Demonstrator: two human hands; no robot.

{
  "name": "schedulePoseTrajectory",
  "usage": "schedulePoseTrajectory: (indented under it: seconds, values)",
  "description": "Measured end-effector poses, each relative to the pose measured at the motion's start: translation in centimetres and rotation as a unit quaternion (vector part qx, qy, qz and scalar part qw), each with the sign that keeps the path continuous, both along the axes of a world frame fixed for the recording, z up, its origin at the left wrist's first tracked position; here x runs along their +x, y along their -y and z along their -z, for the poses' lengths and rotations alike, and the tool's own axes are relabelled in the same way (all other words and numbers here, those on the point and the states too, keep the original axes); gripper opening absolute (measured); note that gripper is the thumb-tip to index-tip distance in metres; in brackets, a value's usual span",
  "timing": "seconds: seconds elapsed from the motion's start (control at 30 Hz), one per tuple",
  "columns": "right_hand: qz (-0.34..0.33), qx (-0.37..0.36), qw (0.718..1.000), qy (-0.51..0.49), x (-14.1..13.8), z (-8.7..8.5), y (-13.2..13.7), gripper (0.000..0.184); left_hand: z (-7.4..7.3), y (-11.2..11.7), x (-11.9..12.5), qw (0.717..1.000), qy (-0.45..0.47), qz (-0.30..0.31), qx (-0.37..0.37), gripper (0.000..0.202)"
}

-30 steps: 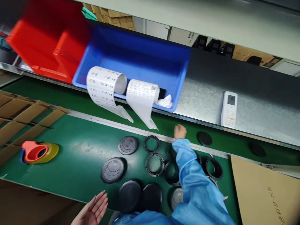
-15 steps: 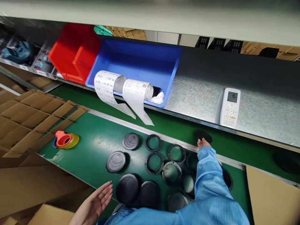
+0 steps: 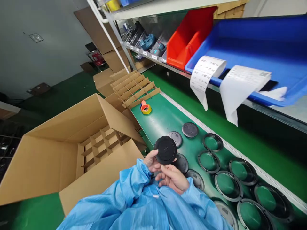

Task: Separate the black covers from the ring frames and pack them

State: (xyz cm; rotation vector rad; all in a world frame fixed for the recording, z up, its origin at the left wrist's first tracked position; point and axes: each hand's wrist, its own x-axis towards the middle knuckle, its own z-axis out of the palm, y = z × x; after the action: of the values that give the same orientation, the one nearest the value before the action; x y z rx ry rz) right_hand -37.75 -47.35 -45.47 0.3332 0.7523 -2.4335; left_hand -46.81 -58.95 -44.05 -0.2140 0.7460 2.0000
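Observation:
A black round lid [image 3: 165, 150] with small raised marks at its centre is held up in front of my body. My left hand [image 3: 153, 161] grips its left edge, thumb on the front face and the other fingers partly behind it. Just below, my right hand [image 3: 174, 177] has curled fingers, with the fingertips at the lid's lower rim. Behind the held lid, a grey round lid [image 3: 176, 138] and another grey lid [image 3: 190, 129] lie on the green table [image 3: 155, 123]. Closer to me lie more dark lids [image 3: 195, 179], partly hidden by my hands and sleeve.
Several black rings [image 3: 209, 162] lie on the table to the right. At left stands an open cardboard box [image 3: 45, 159] with cardboard dividers [image 3: 96, 153] inside. Tape rolls [image 3: 145, 109] sit at the table's far end. Paper labels [image 3: 236, 86] hang from a blue bin [image 3: 249, 51].
My view has swung left, bringing the open box into sight. My right hand has come back from the far edge of the table, and both hands now meet at the black lid.

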Motion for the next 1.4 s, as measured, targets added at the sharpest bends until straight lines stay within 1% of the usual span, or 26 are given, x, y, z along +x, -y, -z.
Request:
schedulePoseTrajectory:
  seconds: [0.03, 0.07, 0.1, 0.13, 0.17, 0.2, 0.23, 0.27, 0.3, 0.37, 0.43, 0.47, 0.53, 0.63, 0.77, 0.87, 1.03, 1.1, 1.17, 1.2, 1.23, 1.3, 1.37, 1.4]
  values:
    - [-0.034, 0.067, 0.997, -0.034, 0.0, 0.1, -0.3, 0.05, -0.1, 0.7, 0.0, 1.0, 0.005, -0.014, 0.015, 0.07]
    - [-0.039, 0.156, 0.985, -0.065, 0.0, 0.2, -0.9, 0.049, -0.2, 1.3, 0.0, 0.999, 0.008, -0.029, 0.028, 0.069]
    - [-0.011, 0.263, 0.96, -0.095, -0.2, 0.2, -1.8, 0.048, -0.3, 1.8, 0.1, 0.998, 0.017, -0.04, 0.044, 0.069]
    - [0.039, 0.374, 0.918, -0.127, -0.4, 0.1, -2.7, 0.046, -0.4, 2.2, 0.2, 0.997, 0.034, -0.042, 0.06, 0.069]
    - [0.097, 0.473, 0.86, -0.163, -0.7, -0.1, -3.5, 0.044, -0.5, 2.4, 0.5, 0.995, 0.057, -0.033, 0.075, 0.069]
    - [0.143, 0.548, 0.799, -0.203, -0.9, -0.4, -4.2, 0.042, -0.6, 2.6, 0.8, 0.993, 0.081, -0.019, 0.087, 0.07]
    - [0.169, 0.598, 0.744, -0.244, -1.1, -0.8, -4.6, 0.038, -0.5, 2.8, 1.1, 0.99, 0.104, -0.007, 0.096, 0.072]
    - [0.17, 0.627, 0.705, -0.285, -1.2, -1.3, -4.8, 0.036, -0.4, 2.9, 1.5, 0.987, 0.125, 0.003, 0.103, 0.071]
    - [0.157, 0.641, 0.68, -0.319, -1.2, -1.7, -4.8, 0.035, -0.3, 2.9, 1.9, 0.984, 0.142, 0.008, 0.107, 0.07]
    - [0.127, 0.658, 0.65, -0.359, -1.1, -2.3, -4.3, 0.035, -0.1, 3.1, 2.6, 0.98, 0.169, 0.015, 0.108, 0.066]
    - [0.105, 0.679, 0.627, -0.368, -0.7, -2.5, -3.6, 0.037, 0.1, 3.2, 3.1, 0.978, 0.179, 0.021, 0.101, 0.067]
    - [0.095, 0.687, 0.62, -0.367, -0.5, -2.5, -3.3, 0.038, 0.2, 3.3, 3.3, 0.979, 0.178, 0.025, 0.093, 0.068]
    - [0.077, 0.695, 0.614, -0.367, -0.1, -2.4, -3.0, 0.042, 0.2, 3.3, 3.5, 0.982, 0.171, 0.036, 0.072, 0.073]
    - [0.061, 0.69, 0.615, -0.377, 0.1, -2.3, -2.9, 0.044, -0.1, 3.4, 3.9, 0.983, 0.173, 0.051, 0.043, 0.077]
    - [0.061, 0.685, 0.62, -0.378, 0.3, -2.3, -2.7, 0.047, -0.8, 3.5, 4.2, 0.979, 0.201, 0.036, -0.015, 0.081]
    - [0.065, 0.671, 0.643, -0.363, 0.9, -2.4, -2.5, 0.05, -1.2, 3.6, 4.4, 0.975, 0.215, 0.042, -0.027, 0.083]
    - [0.095, 0.629, 0.706, -0.31, 2.3, -3.1, -2.8, 0.056, -1.5, 3.1, 4.7, 0.974, 0.214, 0.068, 0.026, 0.083]
    - [0.107, 0.621, 0.719, -0.293, 2.8, -3.3, -3.1, 0.058, -1.6, 2.9, 4.9, 0.972, 0.217, 0.078, 0.046, 0.083]
    - [0.112, 0.621, 0.721, -0.285, 3.3, -3.3, -3.2, 0.059, -1.5, 2.8, 5.0, 0.97, 0.22, 0.085, 0.059, 0.085]
    - [0.112, 0.627, 0.716, -0.286, 3.5, -3.1, -3.1, 0.06, -1.4, 2.8, 5.0, 0.969, 0.222, 0.089, 0.062, 0.087]
    - [0.113, 0.639, 0.703, -0.291, 3.8, -2.9, -3.0, 0.06, -1.3, 2.8, 5.1, 0.969, 0.224, 0.09, 0.06, 0.087]
    - [0.099, 0.672, 0.657, -0.328, 4.4, -2.2, -2.5, 0.058, -0.9, 2.7, 5.2, 0.97, 0.229, 0.075, 0.042, 0.08]
    - [0.045, 0.698, 0.603, -0.383, 5.0, -1.5, -2.0, 0.057, -0.5, 2.6, 5.4, 0.974, 0.224, 0.045, 0.002, 0.066]
    - [0.012, 0.707, 0.582, -0.403, 5.2, -1.2, -1.9, 0.058, -0.3, 2.5, 5.5, 0.975, 0.219, 0.038, -0.02, 0.06]
